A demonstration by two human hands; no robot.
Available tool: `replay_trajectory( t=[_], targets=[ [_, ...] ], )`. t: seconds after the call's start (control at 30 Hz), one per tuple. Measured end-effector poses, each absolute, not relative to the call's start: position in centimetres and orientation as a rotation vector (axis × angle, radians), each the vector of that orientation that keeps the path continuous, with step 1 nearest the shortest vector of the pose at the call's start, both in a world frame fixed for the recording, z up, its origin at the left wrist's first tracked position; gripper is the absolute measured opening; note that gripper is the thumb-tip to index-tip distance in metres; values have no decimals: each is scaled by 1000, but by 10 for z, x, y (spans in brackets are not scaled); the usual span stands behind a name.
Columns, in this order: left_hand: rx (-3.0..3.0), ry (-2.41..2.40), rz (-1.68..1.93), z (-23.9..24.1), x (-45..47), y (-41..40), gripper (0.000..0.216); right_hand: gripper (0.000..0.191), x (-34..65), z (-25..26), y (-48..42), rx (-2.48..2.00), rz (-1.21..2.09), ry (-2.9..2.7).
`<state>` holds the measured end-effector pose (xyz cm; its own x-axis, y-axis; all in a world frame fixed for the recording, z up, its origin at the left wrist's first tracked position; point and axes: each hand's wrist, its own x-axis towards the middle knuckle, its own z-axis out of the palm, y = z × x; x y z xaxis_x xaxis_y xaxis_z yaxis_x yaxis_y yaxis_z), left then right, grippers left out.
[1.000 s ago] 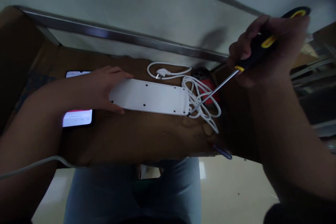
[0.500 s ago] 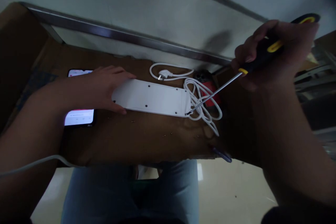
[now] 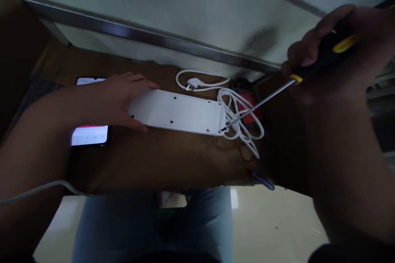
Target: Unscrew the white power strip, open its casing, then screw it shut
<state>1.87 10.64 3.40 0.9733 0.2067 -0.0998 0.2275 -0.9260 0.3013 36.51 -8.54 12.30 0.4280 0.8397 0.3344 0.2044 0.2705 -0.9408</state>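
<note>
A white power strip [image 3: 188,113] lies with its back up on the brown cardboard surface, dark screw holes showing along it. My left hand [image 3: 123,100] is closed over its left end, thumb at the near edge and fingers at the far edge. In my right hand [image 3: 336,53], raised at the right, is a screwdriver [image 3: 262,102] with a black and yellow handle. Its shaft slants down to the left, and the tip meets the near right corner hole of the strip. A coiled white cord [image 3: 243,131] and its plug [image 3: 195,84] lie beside the strip.
A lit phone [image 3: 89,135] lies partly under my left forearm. Behind the cord sits a dark and red object [image 3: 248,107]. Several small screws [image 3: 193,158] are scattered in front of the strip. A bluish stick-like item [image 3: 263,181] rests at the near edge. A pale wall [image 3: 154,16] rises behind.
My right hand has shifted right and toward the camera, with the screwdriver tip still at the corner hole. The left hand keeps its hold on the power strip; the view has shifted slightly.
</note>
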Motion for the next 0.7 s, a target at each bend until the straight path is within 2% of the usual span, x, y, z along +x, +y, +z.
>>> replay_trajectory(
  t=[0.23,0.57,0.7],
  targets=[
    [2814,316,-86,34,16,106,96,39,356,123,-85,-1254,521,-1103],
    [2774,372,-90,38,20,102,99,44,350,122,-85,-1337,555,-1082],
    [2779,377,-100,40,20,100,100,31,344,110,-76,-1428,504,-907]
  ],
)
